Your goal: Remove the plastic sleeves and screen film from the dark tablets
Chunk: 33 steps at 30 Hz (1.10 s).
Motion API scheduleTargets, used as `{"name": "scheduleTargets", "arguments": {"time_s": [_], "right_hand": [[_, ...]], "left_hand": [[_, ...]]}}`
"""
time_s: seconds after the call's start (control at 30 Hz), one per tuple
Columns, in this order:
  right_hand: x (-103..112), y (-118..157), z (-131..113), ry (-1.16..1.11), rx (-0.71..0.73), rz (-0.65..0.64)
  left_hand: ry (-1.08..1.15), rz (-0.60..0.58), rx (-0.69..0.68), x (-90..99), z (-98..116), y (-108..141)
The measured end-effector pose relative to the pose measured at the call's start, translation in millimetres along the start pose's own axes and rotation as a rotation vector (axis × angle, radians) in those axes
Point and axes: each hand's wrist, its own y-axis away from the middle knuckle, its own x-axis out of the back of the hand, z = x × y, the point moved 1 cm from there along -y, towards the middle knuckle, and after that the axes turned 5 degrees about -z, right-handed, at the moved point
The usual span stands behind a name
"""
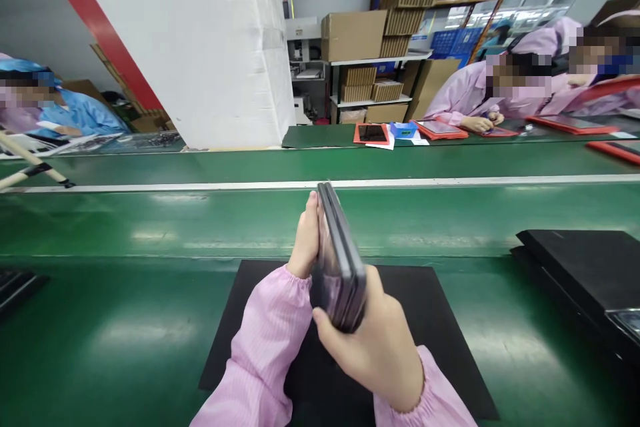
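Left hand (304,237) and right hand (373,353) both clamped on a dark slim tablet (339,260), tilted on edge.

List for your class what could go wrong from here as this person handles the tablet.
The tablet stands on edge, held only by the left hand and right hand, so it could slip. It might then strike the mat or land on the green belt. Bare hands could also smudge its glossy face.

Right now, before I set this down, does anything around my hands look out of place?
Two pale rods with black bands jut in askew over the green belt at far left. The dark device between your left hand and right hand looks undamaged from here.
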Motion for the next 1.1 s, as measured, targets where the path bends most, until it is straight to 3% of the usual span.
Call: {"name": "scheduleTargets", "arguments": {"time_s": [0.2,0.33,0.53,0.63,0.8,1.1], "right_hand": [[23,5,1,0.017,-0.106,-0.498],[44,-2,-1,0.014,-0.195,-0.682],[51,0,-3,-0.027,-0.267,-0.745],[53,0,0,-0.059,-0.238,-0.75],[56,-3,4,-0.176,-0.037,-0.682],[57,-4,10,-0.289,0.013,-0.662]], "left_hand": [[-0.017,0.037,-0.223,11.4,7,4],[-0.043,-0.089,-0.273,5.8,8,4],[-0.047,-0.232,-0.314,-2.4,6,6],[-0.072,-0.224,-0.327,-2.7,7,7],[-0.131,-0.159,-0.296,-5.2,7,6],[-0.146,-0.121,-0.245,-8.2,8,5]]}}
